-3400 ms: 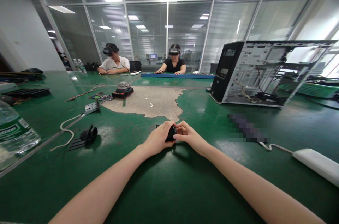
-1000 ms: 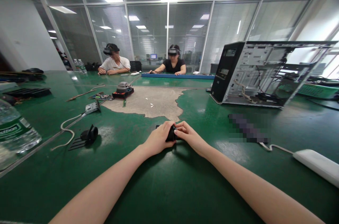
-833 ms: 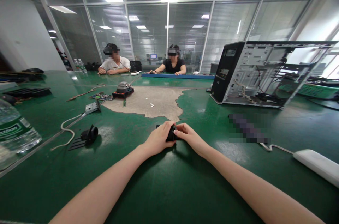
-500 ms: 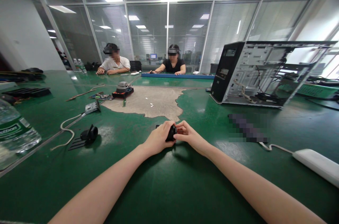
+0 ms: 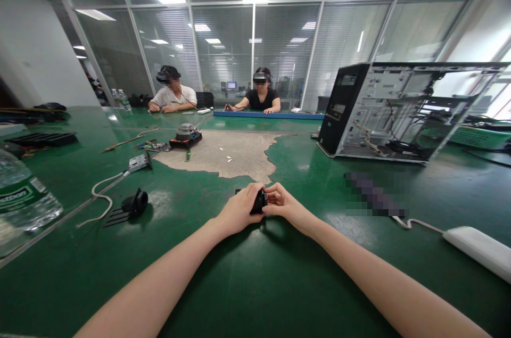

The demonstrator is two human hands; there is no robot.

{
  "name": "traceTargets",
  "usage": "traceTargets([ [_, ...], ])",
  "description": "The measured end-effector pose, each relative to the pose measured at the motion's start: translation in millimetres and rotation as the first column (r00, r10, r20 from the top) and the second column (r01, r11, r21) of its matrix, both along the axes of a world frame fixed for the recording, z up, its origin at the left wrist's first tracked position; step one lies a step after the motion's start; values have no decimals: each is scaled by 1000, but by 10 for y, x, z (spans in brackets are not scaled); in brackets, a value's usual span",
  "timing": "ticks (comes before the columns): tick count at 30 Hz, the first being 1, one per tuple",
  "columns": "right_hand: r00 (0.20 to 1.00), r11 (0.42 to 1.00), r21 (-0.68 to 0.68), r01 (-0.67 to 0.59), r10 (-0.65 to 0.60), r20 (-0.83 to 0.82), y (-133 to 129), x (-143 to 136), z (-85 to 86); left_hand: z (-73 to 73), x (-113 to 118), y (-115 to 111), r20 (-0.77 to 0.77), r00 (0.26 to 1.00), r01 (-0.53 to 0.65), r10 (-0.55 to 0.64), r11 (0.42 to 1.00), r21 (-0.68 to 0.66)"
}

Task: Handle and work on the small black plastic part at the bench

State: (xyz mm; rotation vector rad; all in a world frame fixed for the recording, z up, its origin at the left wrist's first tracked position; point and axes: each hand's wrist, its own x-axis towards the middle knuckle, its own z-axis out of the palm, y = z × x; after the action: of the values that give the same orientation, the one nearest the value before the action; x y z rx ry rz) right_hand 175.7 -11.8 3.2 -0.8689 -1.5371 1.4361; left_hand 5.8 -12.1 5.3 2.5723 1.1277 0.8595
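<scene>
Between my two hands, in the middle of the view, is a small black part (image 5: 258, 203), mostly hidden by fingers, so its kind does not show. My left hand (image 5: 241, 208) wraps round it from the left. From the right, the bent fingers of my right hand (image 5: 282, 203) pinch its edge. To the left on the green tabletop lies a black plastic piece (image 5: 133, 204) with a round end and flat slats. Further off, a metal bracket (image 5: 138, 161) has a pale cable (image 5: 104, 197) beside it.
An open computer case (image 5: 373, 112) stands at the right. A white power strip (image 5: 479, 247) lies at the right edge, a water bottle (image 5: 24, 194) at the left. Ahead sit a heat sink with fan (image 5: 186, 135) and a green memory stick (image 5: 187, 155). Two people sit across the table.
Hardly anything differs. Both my hands stay on the black part, with only a very slight shift of the fingers and of the view.
</scene>
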Motion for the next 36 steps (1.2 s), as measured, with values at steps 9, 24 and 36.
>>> traceTargets([
  [9, 994, 994, -9, 106, -106, 0, 28, -40, -55, 10, 0, 1, 9, 1000, 3, -3, 1000, -10],
  [24, 994, 995, -1, 105, -105, -4, 12, -35, -59, 4, 0, 7, 2, 1000, 5, -5, 1000, 6],
  [36, 999, 999, 9, 43, -42, -24, -12, -21, -23, 5, -4, 0, 13, 1000, 6, -6, 1000, 5],
])
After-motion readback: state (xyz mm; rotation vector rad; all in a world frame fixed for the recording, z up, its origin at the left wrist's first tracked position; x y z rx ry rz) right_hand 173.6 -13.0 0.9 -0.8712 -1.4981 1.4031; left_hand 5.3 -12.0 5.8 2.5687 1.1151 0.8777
